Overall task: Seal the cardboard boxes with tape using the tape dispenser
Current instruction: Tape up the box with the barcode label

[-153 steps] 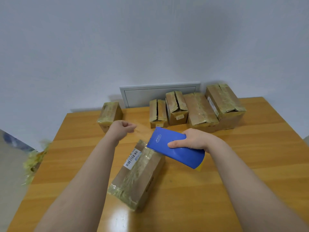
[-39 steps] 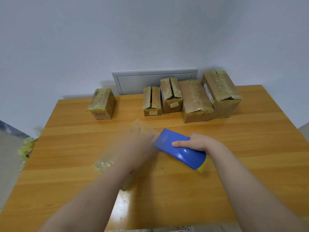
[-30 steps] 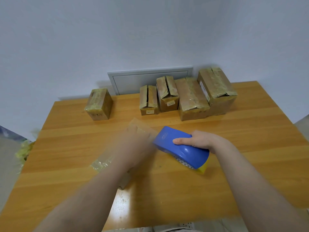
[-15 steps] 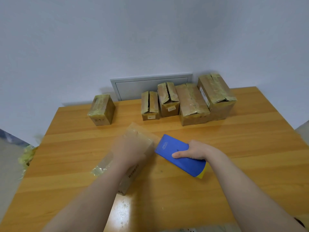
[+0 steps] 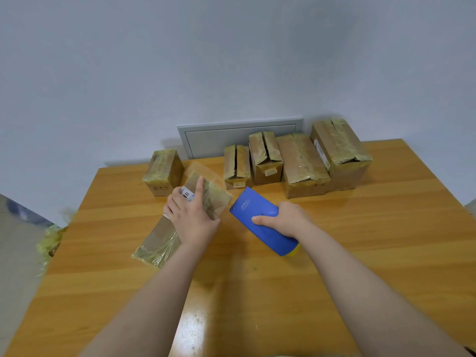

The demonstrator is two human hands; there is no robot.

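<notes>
A long cardboard box [image 5: 213, 199] wrapped in shiny tape, with a barcode label, lies slantwise on the wooden table [image 5: 360, 253]. My left hand [image 5: 192, 217] grips its middle from above, index finger stretched along the top and the other fingers curled over the left side. Just right of it, my right hand [image 5: 283, 219] holds the blue tape dispenser [image 5: 260, 222], its yellow end toward me and its nose near the box's right edge without touching it.
A small taped box [image 5: 163, 171] stands at the far left. Several more boxes line the back edge, two with a dark open seam [image 5: 235, 163], [image 5: 265, 157]. A grey wall panel [image 5: 239, 135] is behind them. Crumpled yellowish tape [image 5: 49, 243] lies off the table's left edge.
My left hand has slid the long box away from me and to the left, up near the small far-left box. The right hand and dispenser have stayed about where they were.
</notes>
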